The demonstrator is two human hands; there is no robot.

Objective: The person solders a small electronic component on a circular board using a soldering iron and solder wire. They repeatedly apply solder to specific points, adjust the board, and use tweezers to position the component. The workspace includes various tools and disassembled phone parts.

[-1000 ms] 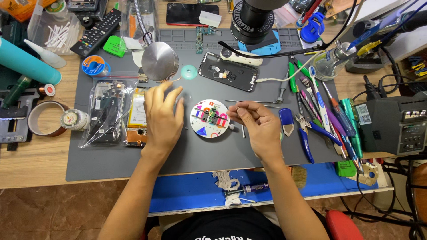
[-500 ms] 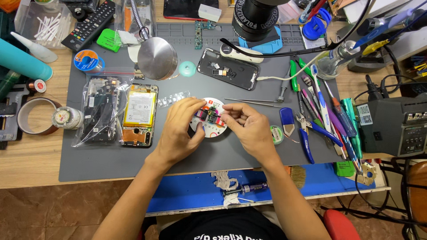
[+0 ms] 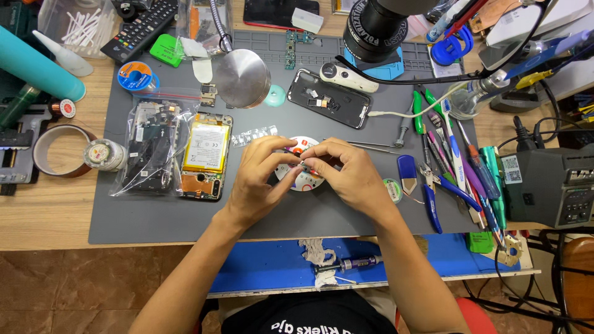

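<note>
Your left hand (image 3: pixel 260 176) and right hand (image 3: pixel 346 173) are pinching something tiny, hiding most of the round white multicoloured dish (image 3: pixel 306 182).

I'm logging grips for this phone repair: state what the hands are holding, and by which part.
Both hands, left hand and right hand, meet fingertip to fingertip over the round white disc. Whatever they pinch is too small to identify.

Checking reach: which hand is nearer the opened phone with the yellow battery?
Left. The left hand sits just right of the opened phone, apart from it. The right hand lies farther right, beyond the round white disc both hands work over.
</note>
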